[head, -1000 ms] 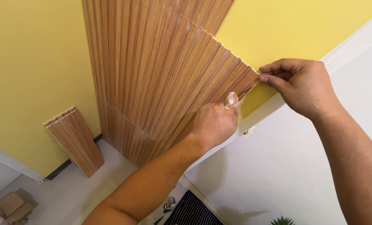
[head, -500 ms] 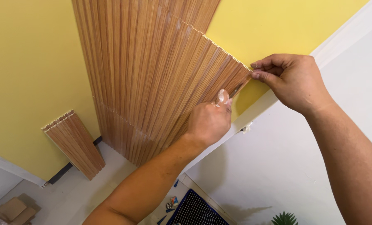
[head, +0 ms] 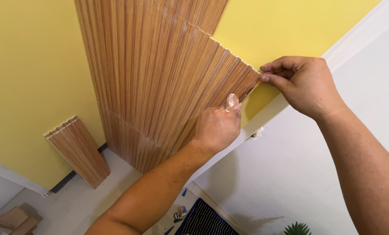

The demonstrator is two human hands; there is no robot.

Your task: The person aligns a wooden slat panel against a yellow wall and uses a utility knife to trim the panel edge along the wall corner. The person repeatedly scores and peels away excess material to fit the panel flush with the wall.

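A wood-look fluted panel [head: 159,74] lies flat against the yellow wall [head: 33,78]. My right hand [head: 303,85] pinches the panel's outer corner between thumb and fingertips. My left hand [head: 218,126] is closed just below the panel's short end edge, with a small scrap of clear film [head: 232,101] held up between its fingers. The two hands are about a hand's width apart along that edge. A second strip of the same panel continues beyond it, towards the floor.
A short offcut of fluted panel [head: 79,150] leans on the yellow wall. A white trim strip [head: 355,37] divides the yellow wall from a white wall [head: 299,174]. On the floor are a dark striped mat [head: 203,222], small tools [head: 179,213], cardboard pieces [head: 11,219] and a plant [head: 297,228].
Both hands keep their grips at the panel's end edge. The whole view has drifted slightly to the left; nothing was let go or picked up.
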